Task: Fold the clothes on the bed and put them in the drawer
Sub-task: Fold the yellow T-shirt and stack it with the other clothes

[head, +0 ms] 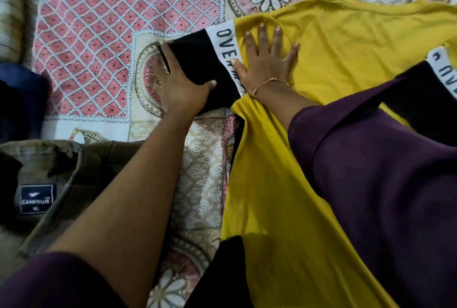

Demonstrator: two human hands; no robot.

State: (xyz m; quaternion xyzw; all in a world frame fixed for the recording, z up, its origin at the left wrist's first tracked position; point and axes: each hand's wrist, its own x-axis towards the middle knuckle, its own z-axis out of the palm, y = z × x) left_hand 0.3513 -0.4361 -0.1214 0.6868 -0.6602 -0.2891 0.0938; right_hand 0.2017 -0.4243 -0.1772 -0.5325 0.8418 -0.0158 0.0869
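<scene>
A yellow T-shirt (346,42) with black sleeve ends and white lettered bands lies spread on the patterned bedspread (99,35). My left hand (180,85) grips the black end of its left sleeve (197,60), thumb on top and fingers under the cloth. My right hand (267,60) presses flat on the yellow shoulder beside the white band (226,42), fingers spread. The shirt's other sleeve (430,90) lies at the right, partly behind my right arm. No drawer is in view.
An olive-brown shirt (81,166) with a dark blue collar label lies at the lower left. A dark blue garment (22,90) sits at the left edge. A striped pillow (10,18) is at the upper left. Bare bedspread stretches across the top.
</scene>
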